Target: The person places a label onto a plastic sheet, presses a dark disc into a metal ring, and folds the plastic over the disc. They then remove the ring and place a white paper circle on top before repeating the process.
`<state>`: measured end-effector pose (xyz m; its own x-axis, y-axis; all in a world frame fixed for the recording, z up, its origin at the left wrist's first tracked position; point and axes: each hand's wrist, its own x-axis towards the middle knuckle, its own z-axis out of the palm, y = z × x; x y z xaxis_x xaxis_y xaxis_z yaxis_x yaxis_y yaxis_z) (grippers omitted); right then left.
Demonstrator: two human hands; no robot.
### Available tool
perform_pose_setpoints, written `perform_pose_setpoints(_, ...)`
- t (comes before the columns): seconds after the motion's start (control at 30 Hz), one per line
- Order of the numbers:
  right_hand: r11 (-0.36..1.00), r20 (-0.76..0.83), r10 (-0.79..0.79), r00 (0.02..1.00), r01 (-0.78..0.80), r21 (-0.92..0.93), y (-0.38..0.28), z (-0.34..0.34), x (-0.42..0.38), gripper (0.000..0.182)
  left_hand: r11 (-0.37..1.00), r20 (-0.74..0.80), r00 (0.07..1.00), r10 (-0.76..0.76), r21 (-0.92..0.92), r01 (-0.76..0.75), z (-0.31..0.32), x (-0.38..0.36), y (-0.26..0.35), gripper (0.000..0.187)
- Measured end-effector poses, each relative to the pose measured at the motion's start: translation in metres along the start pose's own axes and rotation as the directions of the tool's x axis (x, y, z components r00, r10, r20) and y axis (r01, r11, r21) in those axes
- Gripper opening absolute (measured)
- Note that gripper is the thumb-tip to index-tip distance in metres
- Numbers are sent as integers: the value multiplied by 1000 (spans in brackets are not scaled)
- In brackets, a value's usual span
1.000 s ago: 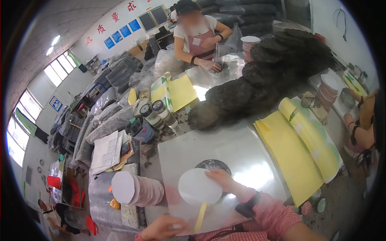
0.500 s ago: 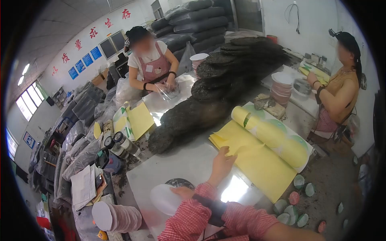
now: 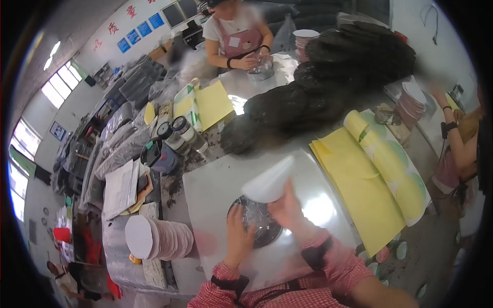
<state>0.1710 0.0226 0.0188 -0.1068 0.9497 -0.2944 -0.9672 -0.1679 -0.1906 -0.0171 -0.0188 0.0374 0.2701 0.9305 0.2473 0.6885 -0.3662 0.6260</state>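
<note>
Evidently, the right hand had a narrow pinch on the white disc, at its 4 o'clock edge, holding it tilted by the dark wrapped round, toward that round's 12 o'clock. The left hand was loosely spread, holding nothing visible, at the round's 8 o'clock; whether it touched, I could not tell. Good handling probably called for a light rim pinch, avoiding creases, and steady left fingers. A disc stack stood at 8 o'clock.
</note>
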Motion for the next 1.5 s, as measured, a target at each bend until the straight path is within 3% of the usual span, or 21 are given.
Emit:
perform_pose_setpoints(0.03,972,-96,-175,980,157,-176,-25,30,-22,46,976,108,993,55,204,-76,2,2,4,61)
perform_pose_setpoints(0.07,794,169,-351,921,388,-468,-45,25,-34,48,907,224,971,87,385,-171,4,4,8,62)
perform_pose_setpoints(0.1,403,337,-423,841,508,-761,-49,19,-42,52,916,203,976,81,371,-153,4,3,10,62)
perform_pose_setpoints(0.13,-94,527,-395,752,538,-838,-48,13,-50,58,907,177,981,83,394,-148,5,5,12,60)
perform_pose_setpoints(0.2,-591,697,28,716,574,-567,-34,12,-69,71,901,138,987,88,410,-138,7,5,7,58)
perform_pose_setpoints(0.3,-594,697,260,669,679,-430,-8,5,-72,76,949,3,993,119,-295,-113,27,-13,-27,59)
perform_pose_setpoints(0.4,-677,558,324,764,600,-427,1,8,-72,83,978,100,975,196,49,-202,10,-6,-20,60)
perform_pose_setpoints(0.53,-678,469,395,790,596,-431,-13,18,-66,87,987,82,995,64,-150,-51,13,-5,-8,61)
perform_pose_setpoints(0.6,-298,672,274,688,725,-621,-3,20,-37,83,888,89,994,-58,-451,92,3,-3,6,61)
perform_pose_setpoints(0.67,-169,542,273,795,595,-786,16,11,-26,82,898,66,997,-44,-435,69,3,-6,-5,60)
perform_pose_setpoints(0.73,-537,575,398,715,690,-486,24,9,-20,80,914,38,999,-24,-405,38,-13,-13,-24,60)
perform_pose_setpoints(0.8,-570,546,436,716,689,-448,30,14,-26,77,740,-198,874,-443,-631,232,-34,-40,-42,48)
perform_pose_setpoints(0.93,-694,502,471,725,656,-296,44,7,-27,71,838,160,866,-474,-219,499,-26,-47,-43,46)
perform_pose_setpoints(1.0,-702,502,455,736,643,-306,44,4,-22,72,930,-91,928,-360,-109,350,-23,-37,-19,44)
perform_pose_setpoints(1.17,-690,500,472,726,657,-303,22,15,-26,76,974,-18,991,133,189,-127,-24,-32,67,53)
perform_pose_setpoints(1.23,-553,668,-155,728,496,-669,9,5,-25,60,996,-76,994,73,49,-70,-16,-39,74,56)
perform_pose_setpoints(1.27,-557,657,-175,733,477,-680,10,-8,-25,60,996,-56,995,84,41,-82,-16,-46,75,56)
perform_pose_setpoints(1.33,-346,272,422,865,431,-833,7,-39,-30,40,986,-16,996,-90,139,91,-13,-56,80,54)
perform_pose_setpoints(1.4,-211,397,298,868,466,-860,13,-8,-75,30,984,-48,990,-134,110,138,-6,-49,83,51)
perform_pose_setpoints(1.47,-338,577,-31,816,535,-774,-23,-11,-81,20,883,60,907,-418,-208,421,0,-47,66,50)
perform_pose_setpoints(1.5,-587,729,-107,676,549,-595,-61,-30,-75,22,882,58,909,-413,-222,415,6,-51,52,50)
